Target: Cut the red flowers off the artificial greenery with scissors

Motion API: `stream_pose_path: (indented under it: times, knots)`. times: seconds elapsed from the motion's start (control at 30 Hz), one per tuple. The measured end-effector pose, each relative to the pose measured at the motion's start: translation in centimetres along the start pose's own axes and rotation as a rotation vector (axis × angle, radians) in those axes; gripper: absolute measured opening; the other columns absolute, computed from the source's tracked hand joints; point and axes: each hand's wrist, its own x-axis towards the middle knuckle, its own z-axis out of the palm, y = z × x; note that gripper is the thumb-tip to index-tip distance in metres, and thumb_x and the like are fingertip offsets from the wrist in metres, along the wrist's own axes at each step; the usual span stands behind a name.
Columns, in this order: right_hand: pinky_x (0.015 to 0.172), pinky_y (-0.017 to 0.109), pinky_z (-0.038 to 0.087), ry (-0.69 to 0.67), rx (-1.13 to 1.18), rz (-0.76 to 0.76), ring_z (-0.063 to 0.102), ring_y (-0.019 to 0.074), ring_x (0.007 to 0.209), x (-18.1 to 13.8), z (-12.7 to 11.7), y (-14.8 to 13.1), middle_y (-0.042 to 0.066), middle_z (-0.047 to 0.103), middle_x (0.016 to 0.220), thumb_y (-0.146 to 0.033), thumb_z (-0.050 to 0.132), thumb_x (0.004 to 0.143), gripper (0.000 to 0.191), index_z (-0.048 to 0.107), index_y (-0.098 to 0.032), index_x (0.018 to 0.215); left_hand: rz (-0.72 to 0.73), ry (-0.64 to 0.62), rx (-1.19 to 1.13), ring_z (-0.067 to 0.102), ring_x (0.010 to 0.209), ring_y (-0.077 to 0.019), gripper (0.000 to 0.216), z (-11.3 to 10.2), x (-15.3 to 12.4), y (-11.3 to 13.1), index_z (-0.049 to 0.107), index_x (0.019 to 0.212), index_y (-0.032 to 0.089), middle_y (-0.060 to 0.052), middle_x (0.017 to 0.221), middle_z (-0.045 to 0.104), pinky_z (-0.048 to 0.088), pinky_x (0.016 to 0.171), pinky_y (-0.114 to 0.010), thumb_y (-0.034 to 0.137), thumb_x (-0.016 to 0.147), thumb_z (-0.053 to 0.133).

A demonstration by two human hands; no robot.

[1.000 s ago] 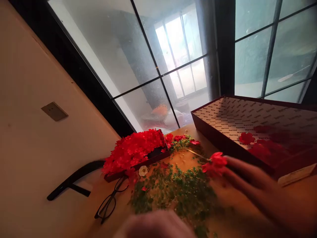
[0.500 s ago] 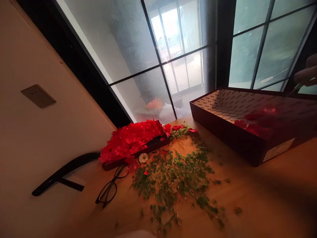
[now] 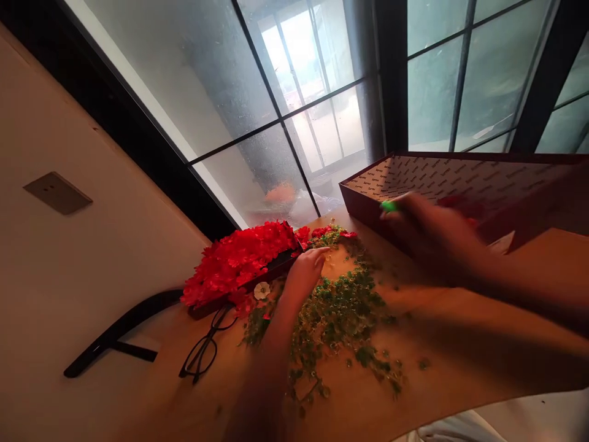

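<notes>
Beside the heap of green foliage [image 3: 343, 313], far side, lot one: my left hand [image 3: 306, 274], fingers extended and apart, low over the wooden tabletop [image 3: 193, 408], apparently bracing at the foliage's edge. Past the heap, lot two: my right hand [image 3: 435, 239], fingers closed on a bright green stem [image 3: 389, 207] (most of it hidden by the grip), seemingly held up to clear the rim of a dark red box [image 3: 363, 205] with patterned lining. Left of the heap: a shallow box [image 3: 271, 273] packed with red fabric flowers [image 3: 237, 264], one white flower [image 3: 262, 290], black-framed glasses [image 3: 199, 353]. Beyond it: a gridded window [image 3: 299, 80], a cream wall [image 3: 69, 276].
</notes>
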Motion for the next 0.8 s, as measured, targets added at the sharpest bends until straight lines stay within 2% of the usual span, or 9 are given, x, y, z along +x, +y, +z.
stream_pose_path:
  times: [0.07, 0.13, 0.2, 0.3, 0.43, 0.63, 0.8]
  knots:
    - [0.055, 0.025, 0.038, -0.027, 0.034, -0.029, 0.05, 0.0123, 0.059, -0.1, 2.3, 0.4, 0.003, 0.054, 0.069, -0.038, 0.029, 0.084, 0.029, 0.047, -0.016, 0.089, -0.025, 0.032, -0.043, 0.051, 0.095, -0.02, 0.025, 2.2, 0.2, -1.1, 0.059, 0.095, 0.023, -0.005, 0.099, 0.06, 0.037, 0.085, -0.034, 0.02, 0.072, 0.05]
    - [0.053, 0.023, 0.036, -0.069, 0.095, -0.041, 0.05, 0.0123, 0.058, -0.5, 5.0, 1.1, 0.003, 0.054, 0.068, -0.037, 0.026, 0.085, 0.028, 0.045, -0.017, 0.087, -0.049, 0.037, -0.074, 0.053, 0.089, -0.022, 0.018, 3.4, 0.2, -1.8, 0.063, 0.083, 0.02, -0.006, 0.09, 0.063, 0.038, 0.082, -0.037, 0.017, 0.066, 0.056]
    - [0.051, 0.021, 0.033, -0.11, 0.184, 0.009, 0.047, 0.0116, 0.056, -1.2, 7.3, 2.1, 0.001, 0.052, 0.064, -0.037, 0.022, 0.085, 0.028, 0.043, -0.018, 0.085, -0.071, 0.032, -0.117, 0.056, 0.081, -0.0212, 0.013, 3.8, 0.1, -2.4, 0.064, 0.074, 0.018, -0.006, 0.08, 0.063, 0.04, 0.078, -0.037, 0.014, 0.064, 0.057]
    - [0.047, 0.02, 0.029, -0.194, 0.176, 0.062, 0.041, 0.0104, 0.051, -2.1, 9.2, 3.4, -0.002, 0.046, 0.058, -0.042, 0.018, 0.085, 0.033, 0.043, -0.02, 0.081, -0.11, 0.031, -0.229, 0.058, 0.073, -0.0172, 0.016, 3.8, -0.1, -3.3, 0.062, 0.079, 0.017, -0.005, 0.076, 0.063, 0.045, 0.07, -0.032, 0.014, 0.065, 0.054]
    - [0.047, 0.02, 0.026, -0.274, 0.157, 0.041, 0.038, 0.0097, 0.05, -2.4, 9.8, 4.3, -0.002, 0.046, 0.059, -0.044, 0.019, 0.084, 0.036, 0.044, -0.019, 0.078, -0.158, 0.062, -0.408, 0.059, 0.079, -0.0157, 0.021, 3.4, -0.4, -4.2, 0.059, 0.085, 0.017, -0.005, 0.083, 0.062, 0.046, 0.07, -0.029, 0.02, 0.064, 0.058]
    - [0.051, 0.02, 0.027, -0.464, 0.139, -0.11, 0.041, 0.0093, 0.053, -2.4, 9.6, 4.5, 0.002, 0.052, 0.064, -0.039, 0.031, 0.082, 0.027, 0.046, -0.019, 0.074, -0.226, 0.15, -0.64, 0.056, 0.092, -0.0172, 0.031, 2.9, -0.9, -4.6, 0.054, 0.092, 0.017, -0.006, 0.09, 0.061, 0.043, 0.08, -0.03, 0.025, 0.063, 0.061]
    - [0.052, 0.02, 0.027, -0.499, 0.114, -0.138, 0.043, 0.0103, 0.055, -2.6, 9.4, 4.1, 0.004, 0.054, 0.066, -0.039, 0.026, 0.084, 0.029, 0.045, -0.018, 0.077, -0.322, 0.185, -0.921, 0.054, 0.095, -0.0167, 0.031, 2.7, -1.1, -3.9, 0.056, 0.088, 0.018, -0.004, 0.096, 0.058, 0.038, 0.086, -0.03, 0.019, 0.058, 0.065]
